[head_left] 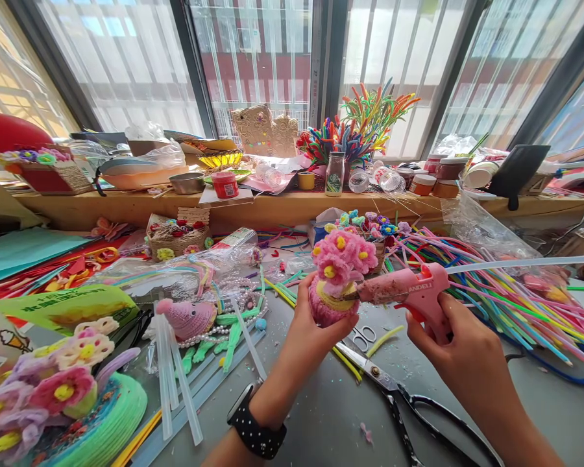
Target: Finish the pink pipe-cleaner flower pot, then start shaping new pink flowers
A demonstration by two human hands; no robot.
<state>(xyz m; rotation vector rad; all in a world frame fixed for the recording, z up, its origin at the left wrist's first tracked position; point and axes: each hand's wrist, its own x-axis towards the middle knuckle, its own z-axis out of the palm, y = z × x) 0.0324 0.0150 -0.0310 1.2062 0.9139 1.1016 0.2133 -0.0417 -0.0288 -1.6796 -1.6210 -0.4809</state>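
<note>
A black smartwatch-style wristwatch [247, 408] rings the left wrist of a person with both forearms bare as far as the frame's lower edge. The watch's dark face [242, 403] is squarish with rounded corners and a thin, pale metallic-looking rim; its broad black strap [261, 429] is scattered with small white dots. The right wrist is bare, as are the left hand [307, 327] and right hand [467, 337], both ungloved.
</note>
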